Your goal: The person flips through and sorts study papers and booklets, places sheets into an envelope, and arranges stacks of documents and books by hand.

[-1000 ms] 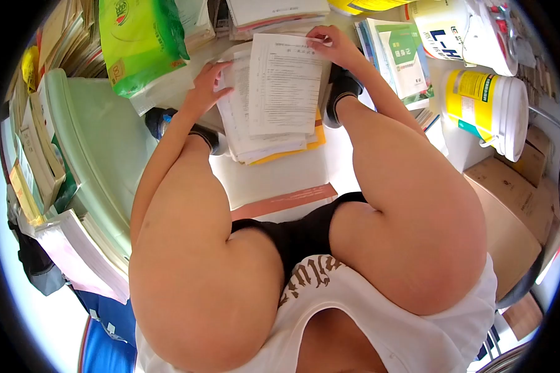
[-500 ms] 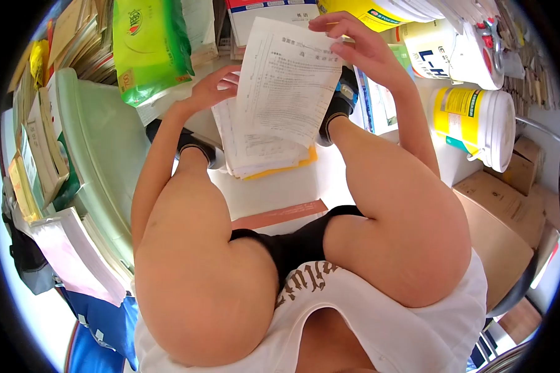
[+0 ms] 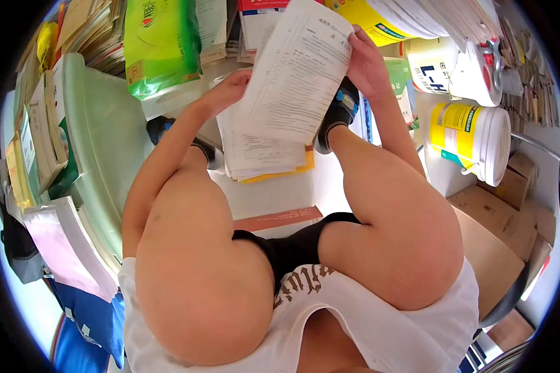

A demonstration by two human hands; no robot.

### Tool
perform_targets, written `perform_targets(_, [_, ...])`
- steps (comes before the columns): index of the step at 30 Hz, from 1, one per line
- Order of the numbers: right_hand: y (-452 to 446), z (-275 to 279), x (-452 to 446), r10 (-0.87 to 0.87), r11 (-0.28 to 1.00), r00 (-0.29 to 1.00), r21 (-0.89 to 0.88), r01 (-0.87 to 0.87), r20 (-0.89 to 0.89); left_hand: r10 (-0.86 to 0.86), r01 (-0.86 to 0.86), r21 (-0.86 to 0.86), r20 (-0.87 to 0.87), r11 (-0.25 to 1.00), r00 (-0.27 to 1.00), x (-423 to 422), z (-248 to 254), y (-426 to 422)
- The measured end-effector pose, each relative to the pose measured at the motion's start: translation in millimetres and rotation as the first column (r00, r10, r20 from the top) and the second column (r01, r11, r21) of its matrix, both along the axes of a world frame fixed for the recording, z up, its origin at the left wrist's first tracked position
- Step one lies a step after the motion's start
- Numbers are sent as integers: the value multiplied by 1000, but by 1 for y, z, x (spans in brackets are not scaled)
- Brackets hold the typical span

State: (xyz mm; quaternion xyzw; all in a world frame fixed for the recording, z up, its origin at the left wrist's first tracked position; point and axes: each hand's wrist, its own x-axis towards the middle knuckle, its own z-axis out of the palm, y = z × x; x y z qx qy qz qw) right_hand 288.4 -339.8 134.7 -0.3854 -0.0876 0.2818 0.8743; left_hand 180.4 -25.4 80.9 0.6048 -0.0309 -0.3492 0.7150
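A printed paper sheet (image 3: 295, 74) is raised and tilted above a stack of papers (image 3: 261, 155), which lies between my feet with a yellow-orange edge showing underneath. My right hand (image 3: 368, 65) pinches the sheet's upper right edge. At the sheet's left edge is my left hand (image 3: 229, 92), its fingers closed and their tips partly hidden by the paper. Behind the sheet lies a red and white book (image 3: 255, 22).
A green tissue pack (image 3: 162, 46) lies at the upper left beside a pale green bin (image 3: 96, 124). Yellow and white buckets (image 3: 470, 137) stand on the right, above cardboard boxes (image 3: 491, 224). Piled books (image 3: 43, 133) line the far left.
The sheet has been lifted off the stack and tilted clockwise. My right hand has moved from its top edge to its upper right side. My left hand has closed at its left edge.
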Motion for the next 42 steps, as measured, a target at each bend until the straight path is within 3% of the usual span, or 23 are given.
perform_targets(3, [2, -14, 2, -80, 988, 987, -144, 59, -142, 114, -127, -85, -137, 988, 984, 1, -2, -5])
perform_targets(5, [12, -16, -9, -178, 894, 984, -413, 171, 22, 144, -168, -105, -201, 980, 969, 2, 3, -10])
perform_targets(7, [19, -15, -13, -182, 885, 981, -423, 193, 67, 172, -209, -121, -261, 971, 950, -1, 8, -12])
perform_targets(9, [23, -28, -14, -294, 830, 954, -481, 283, 54, 279, -352, -170, -346, 920, 896, -4, 11, -14])
perform_targets(10, [21, -32, -11, -244, 809, 968, -540, 232, 51, 274, -344, -170, -338, 923, 900, -2, 15, -14])
perform_targets(12, [22, -37, -15, -236, 792, 968, -561, 240, 81, 170, -419, -374, -545, 827, 821, 3, 24, -14])
perform_targets(13, [25, -36, -17, -219, 776, 970, -584, 238, 104, 168, -414, -373, -541, 831, 824, 4, 19, -15])
perform_targets(15, [29, -34, -19, -204, 775, 974, -591, 225, 104, 242, -337, -182, -402, 924, 883, 1, -3, -18])
perform_targets(18, [33, -31, -24, -188, 798, 981, -574, 184, 53, 305, -335, -104, -228, 937, 925, -1, -11, -17])
perform_targets(20, [36, -29, -28, -184, 825, 983, -543, 159, 8, 357, -394, -121, -244, 911, 901, -2, -9, -15])
perform_targets(22, [31, -36, -30, 68, 743, 991, -658, -125, -111, 410, -455, -141, -262, 879, 874, 2, -6, -15])
perform_targets(23, [27, -39, -30, 72, 743, 991, -657, -128, -112, 407, -449, -132, -255, 884, 877, 1, -6, -16])
perform_targets(25, [19, -53, -23, 95, 543, 992, -839, 22, 88, 403, -441, -125, -247, 889, 881, 1, -7, -17])
perform_targets(26, [19, -76, -15, -83, 578, 974, -786, 218, 209, 373, -394, -39, -247, 918, 894, 2, -7, -16])
perform_targets(31, [28, -90, 40, -127, 482, 921, -789, 382, 368, 300, -269, 182, -171, 946, 939, -7, -33, 7])
perform_targets(33, [33, -105, 49, -91, 389, 892, -809, 441, 442, 183, -230, 504, 140, 833, 973, -15, -76, 25])
perform_targets(34, [36, -105, 47, -93, 388, 898, -815, 431, 430, 182, -221, 507, 127, 833, 975, -19, -80, 29])
perform_targets(36, [44, -98, 50, -24, 222, 654, -634, 741, 756, -77, -300, 711, 445, 636, 892, -23, -88, 36])
perform_targets(37, [46, -82, 47, -26, 222, 660, -639, 736, 751, -80, -293, 715, 438, 635, 895, -22, -89, 37])
perform_targets(38, [47, -58, 37, 194, 147, 431, -461, 875, 881, -137, -364, 716, 537, 596, 832, -24, -88, 35])
perform_targets(39, [48, -46, 26, 417, 130, 165, -238, 962, 894, -196, -438, 704, 626, 559, 755, -26, -90, 33])
perform_targets(40, [49, -52, 16, 417, 130, 171, -244, 961, 893, -196, -433, 707, 620, 559, 759, -27, -91, 32])
perform_targets(42, [55, -71, -6, 596, 371, 467, -740, 561, 653, -218, -395, 668, 640, 630, 736, -27, -91, 32])
